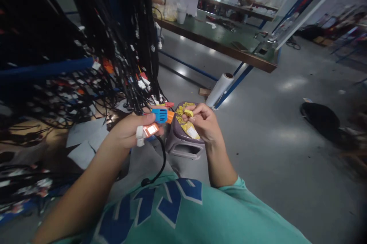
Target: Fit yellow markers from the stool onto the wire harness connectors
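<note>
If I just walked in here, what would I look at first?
Probably the bright bits in the middle: the left hand grips a blue connector with orange and white ones on black cable, while the right hand pinches a small yellow piece. Next, the big tangle of black cables hanging on the left. A roll of clear film leans against the green workbench behind.

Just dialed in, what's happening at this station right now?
A person in a teal shirt sits facing a rack of black wire harnesses. The left hand grips a cluster of connectors: a blue connector, orange ones and a white one, with a black cable hanging below. The right hand pinches a small yellow piece close to the blue connector. More yellow pieces lie on a purple stool just behind.
</note>
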A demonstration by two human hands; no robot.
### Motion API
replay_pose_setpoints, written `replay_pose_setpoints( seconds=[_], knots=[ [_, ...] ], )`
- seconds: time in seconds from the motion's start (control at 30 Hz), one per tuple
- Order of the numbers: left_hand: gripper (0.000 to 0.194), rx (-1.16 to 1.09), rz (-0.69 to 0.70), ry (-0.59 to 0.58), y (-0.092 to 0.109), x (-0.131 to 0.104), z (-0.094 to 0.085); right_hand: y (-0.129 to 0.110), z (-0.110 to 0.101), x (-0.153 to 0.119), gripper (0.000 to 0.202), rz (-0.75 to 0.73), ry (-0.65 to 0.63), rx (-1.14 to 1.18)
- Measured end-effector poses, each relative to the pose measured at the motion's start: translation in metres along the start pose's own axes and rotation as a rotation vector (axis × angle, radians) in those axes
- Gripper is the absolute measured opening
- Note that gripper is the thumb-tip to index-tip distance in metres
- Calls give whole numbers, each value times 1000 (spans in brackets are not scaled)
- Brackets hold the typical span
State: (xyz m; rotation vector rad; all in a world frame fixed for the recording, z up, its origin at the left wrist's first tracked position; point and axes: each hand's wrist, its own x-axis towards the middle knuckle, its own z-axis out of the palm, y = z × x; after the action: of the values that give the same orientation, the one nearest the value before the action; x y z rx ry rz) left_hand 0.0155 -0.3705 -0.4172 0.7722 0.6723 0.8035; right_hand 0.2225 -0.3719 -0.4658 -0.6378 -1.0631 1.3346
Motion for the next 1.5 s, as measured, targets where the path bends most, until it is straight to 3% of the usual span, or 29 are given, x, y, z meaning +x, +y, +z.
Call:
replay_pose_setpoints(
  seconds=[0.23,0.47,0.73,0.87,1.0,1.27,1.5],
  knots=[
    [36,-84,-30,-156,-4,0,-11,-18,45,-19,15,-520,-29,-506],
    [50,-84,-18,-229,-8,-2,-12,-25,70,-18,24,-801,-70,-800],
    [44,-80,-23,-189,-8,-7,-13,-25,75,-19,22,-770,-100,-879],
    [50,-78,-19,-198,-8,-6,-15,-24,73,-20,23,-790,-143,-899],
    [58,-65,-30,-250,-7,-5,-14,-23,73,-19,22,-836,-93,-906],
    [69,-54,1,-226,-10,-4,-14,-13,72,-25,24,-873,-82,-1038],
    [58,-37,42,-268,-10,-8,-17,-13,65,-24,24,-683,1,-933]
  ],
)
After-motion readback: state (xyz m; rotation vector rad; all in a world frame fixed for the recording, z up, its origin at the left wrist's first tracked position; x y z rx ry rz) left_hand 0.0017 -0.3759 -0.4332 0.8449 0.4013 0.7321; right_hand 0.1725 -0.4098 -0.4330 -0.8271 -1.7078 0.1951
